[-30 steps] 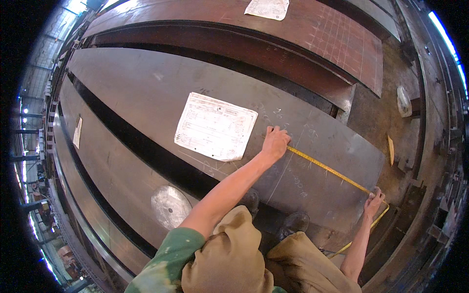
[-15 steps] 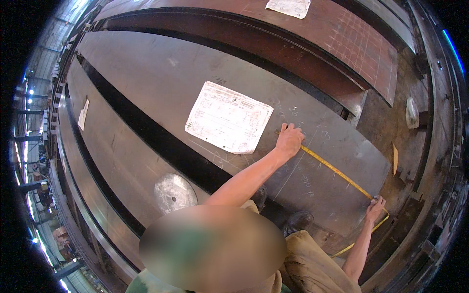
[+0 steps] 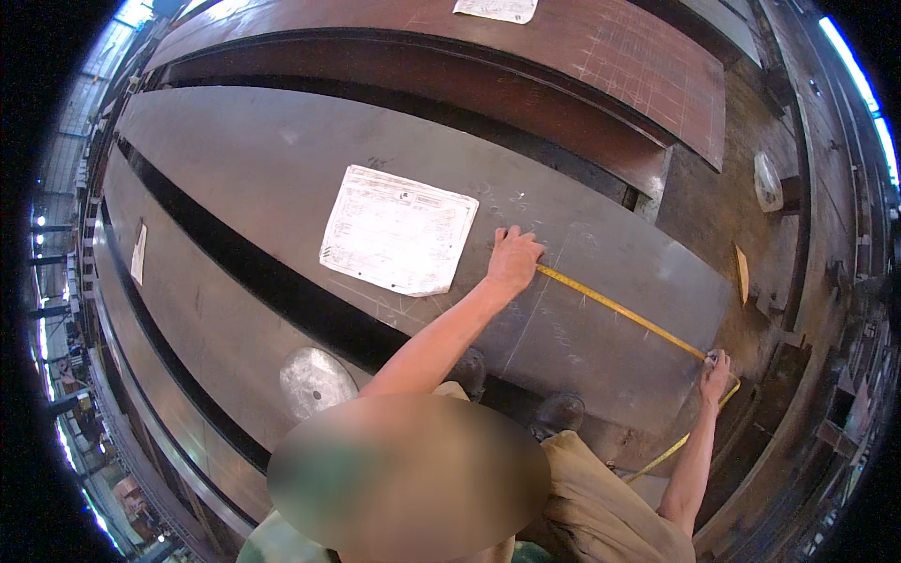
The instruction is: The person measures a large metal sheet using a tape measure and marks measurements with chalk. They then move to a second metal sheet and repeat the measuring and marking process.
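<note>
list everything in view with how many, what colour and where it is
Tape measure: 1, yellow, stretched between the hands, then bending back toward the legs
Middle plate: 1, grey, under the tape
Near plate: 1, grey, left
Far plate: 1, red-brown, top
Papers: 3, white, one on each plate
Disc: 1, silver, on the near plate
Clear plastic: 1, whitish, right
Strip: 1, tan, right
Background clutter: too small to count
Shoes: 2, dark, below the middle plate
Left hand: 1, bare, at the tape
Right hand: 1, bare, holding the tape
</note>
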{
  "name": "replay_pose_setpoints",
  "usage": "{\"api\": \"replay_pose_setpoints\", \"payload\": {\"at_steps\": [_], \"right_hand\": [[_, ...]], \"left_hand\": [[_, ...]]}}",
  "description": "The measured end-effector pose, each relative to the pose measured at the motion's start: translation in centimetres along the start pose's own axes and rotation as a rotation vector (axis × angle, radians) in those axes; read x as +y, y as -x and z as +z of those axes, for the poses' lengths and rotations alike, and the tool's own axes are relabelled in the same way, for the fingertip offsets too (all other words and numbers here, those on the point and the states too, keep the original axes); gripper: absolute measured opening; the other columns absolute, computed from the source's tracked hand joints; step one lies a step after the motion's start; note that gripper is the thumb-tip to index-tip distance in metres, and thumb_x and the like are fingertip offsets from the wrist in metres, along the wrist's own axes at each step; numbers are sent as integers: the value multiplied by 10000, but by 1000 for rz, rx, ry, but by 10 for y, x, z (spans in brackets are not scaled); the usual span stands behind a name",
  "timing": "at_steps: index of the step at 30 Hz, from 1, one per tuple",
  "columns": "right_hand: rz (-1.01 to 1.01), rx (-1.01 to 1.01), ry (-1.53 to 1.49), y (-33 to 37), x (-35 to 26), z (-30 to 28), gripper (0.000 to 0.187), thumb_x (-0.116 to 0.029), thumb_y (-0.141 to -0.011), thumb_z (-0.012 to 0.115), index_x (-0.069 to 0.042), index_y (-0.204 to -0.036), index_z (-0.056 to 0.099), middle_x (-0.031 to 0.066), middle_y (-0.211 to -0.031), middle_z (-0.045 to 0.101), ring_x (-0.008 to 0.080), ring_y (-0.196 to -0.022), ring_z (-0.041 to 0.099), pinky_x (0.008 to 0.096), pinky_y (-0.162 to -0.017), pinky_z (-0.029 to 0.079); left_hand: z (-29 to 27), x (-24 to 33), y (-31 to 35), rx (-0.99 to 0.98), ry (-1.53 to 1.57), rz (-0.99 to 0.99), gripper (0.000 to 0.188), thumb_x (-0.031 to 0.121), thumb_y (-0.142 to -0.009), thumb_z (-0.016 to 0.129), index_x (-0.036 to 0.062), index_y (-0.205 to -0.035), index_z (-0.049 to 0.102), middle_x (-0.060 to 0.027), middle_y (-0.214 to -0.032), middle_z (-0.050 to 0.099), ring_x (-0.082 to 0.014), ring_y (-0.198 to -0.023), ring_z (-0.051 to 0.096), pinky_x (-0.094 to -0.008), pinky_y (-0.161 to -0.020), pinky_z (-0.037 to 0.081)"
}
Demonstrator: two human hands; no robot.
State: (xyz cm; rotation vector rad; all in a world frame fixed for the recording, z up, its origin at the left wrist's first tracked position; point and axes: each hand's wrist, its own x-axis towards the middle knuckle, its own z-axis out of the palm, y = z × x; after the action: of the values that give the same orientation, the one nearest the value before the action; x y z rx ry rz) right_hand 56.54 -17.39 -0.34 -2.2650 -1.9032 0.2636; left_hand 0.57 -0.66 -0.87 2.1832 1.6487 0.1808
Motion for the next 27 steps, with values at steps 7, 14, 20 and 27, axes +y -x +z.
{"api": "replay_pose_setpoints", "payload": {"at_steps": [7, 14, 20, 27], "right_hand": [[17, -25, -175, -1, -8, -3, 116, -39, -924, 533, -18, -1037, 523, 187, -933, 579, 381, -896, 575, 410, -825, 462], [18, 144, -84, 8, 10, 15, 174, -90, -910, 609, -19, -1062, 559, 210, -1017, 626, 398, -980, 608, 448, -853, 472], [33, 134, -59, 4, 14, 14, 201, -136, -935, 602, -23, -1098, 574, 217, -1021, 637, 435, -1010, 603, 475, -863, 473], [42, 111, -151, 1, -4, 5, 122, 11, -903, 566, -25, -1017, 542, 195, -943, 598, 413, -907, 595, 445, -782, 474]], "left_hand": [[-6, 0, 3, -43, -31, -28, 161, 210, -790, 753, 174, -947, 747, -28, -1017, 657, -281, -1080, 555, -475, -957, 386], [-11, 11, -1, -17, -35, -31, 69, 204, -819, 710, 172, -866, 747, -41, -965, 648, -278, -1052, 551, -481, -938, 384], [-8, 4, -1, -46, 7, -71, 108, 209, -792, 749, 171, -893, 759, -47, -974, 655, -298, -1050, 554, -488, -930, 400], [-9, 0, -2, -44, 84, -24, 141, 175, -771, 769, 142, -907, 749, -57, -974, 650, -317, -1040, 546, -504, -932, 398]]}}
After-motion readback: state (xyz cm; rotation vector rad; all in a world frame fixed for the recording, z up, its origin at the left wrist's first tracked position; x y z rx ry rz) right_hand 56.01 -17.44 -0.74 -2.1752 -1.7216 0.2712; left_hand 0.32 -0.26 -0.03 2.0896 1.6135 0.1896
